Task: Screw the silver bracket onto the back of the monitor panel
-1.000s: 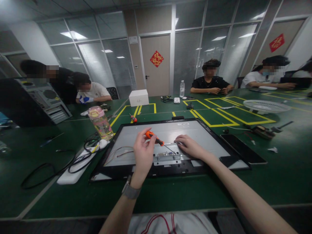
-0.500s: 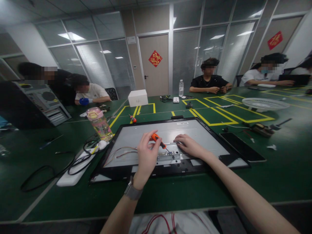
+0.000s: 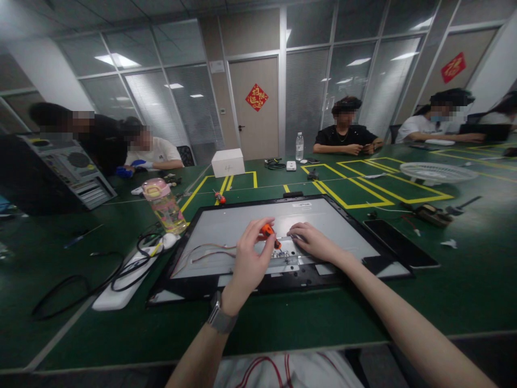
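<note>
My left hand (image 3: 253, 252) is closed around the orange-and-black handle of a screwdriver (image 3: 268, 231), which tilts with its tip down to the right. The tip points at a small metal bracket (image 3: 290, 260) on the back of a flat display panel (image 3: 220, 222) with a black frame. Just right of the tip, my right hand (image 3: 311, 240) lies on the panel, fingers extended along the bracket's far edge. Its fingertips are partly hidden. Thin wires (image 3: 210, 246) run leftward across the panel from behind my left hand.
A white power strip (image 3: 117, 295) with black cables and a pink-lidded bottle (image 3: 163, 205) stand left of the panel. A black phone-like slab (image 3: 399, 243) lies to its right. Behind are a white box (image 3: 228, 163) and a computer case (image 3: 76, 167). Several people sit around the table.
My left hand and the screwdriver have shifted slightly right, and the handle has turned more upright. My right hand stays in place. A person's blue-gloved hand at the far left has moved.
</note>
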Demonstrator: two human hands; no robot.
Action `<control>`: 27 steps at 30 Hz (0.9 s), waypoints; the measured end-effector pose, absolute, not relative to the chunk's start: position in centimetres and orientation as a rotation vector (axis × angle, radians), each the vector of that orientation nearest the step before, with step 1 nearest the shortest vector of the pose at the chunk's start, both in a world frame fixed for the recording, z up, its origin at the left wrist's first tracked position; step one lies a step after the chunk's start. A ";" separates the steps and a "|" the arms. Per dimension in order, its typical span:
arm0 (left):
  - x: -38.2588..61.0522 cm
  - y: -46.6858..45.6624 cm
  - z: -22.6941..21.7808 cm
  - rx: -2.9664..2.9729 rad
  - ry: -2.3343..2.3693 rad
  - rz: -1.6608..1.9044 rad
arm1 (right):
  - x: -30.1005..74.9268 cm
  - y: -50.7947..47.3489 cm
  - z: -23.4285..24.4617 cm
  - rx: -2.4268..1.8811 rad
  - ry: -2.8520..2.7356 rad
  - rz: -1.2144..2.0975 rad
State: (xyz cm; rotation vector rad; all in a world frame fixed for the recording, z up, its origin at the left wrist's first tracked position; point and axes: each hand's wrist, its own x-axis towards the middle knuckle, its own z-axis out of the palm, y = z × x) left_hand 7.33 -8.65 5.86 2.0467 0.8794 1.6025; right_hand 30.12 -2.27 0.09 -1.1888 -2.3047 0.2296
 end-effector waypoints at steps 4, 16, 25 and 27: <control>7.7 -9.3 7.0 2.147 0.810 1.557 | 30.0 -2.5 0.3 -1.186 -2.302 0.223; 8.2 -7.3 8.1 2.160 0.767 1.484 | 29.8 -2.5 0.4 -1.198 -2.307 0.215; 7.9 -8.0 6.9 1.958 0.857 1.660 | 30.0 -2.4 0.2 -1.205 -2.302 0.231; 7.8 -7.9 6.9 1.969 0.910 1.722 | 30.0 -2.4 0.2 -1.213 -2.314 0.228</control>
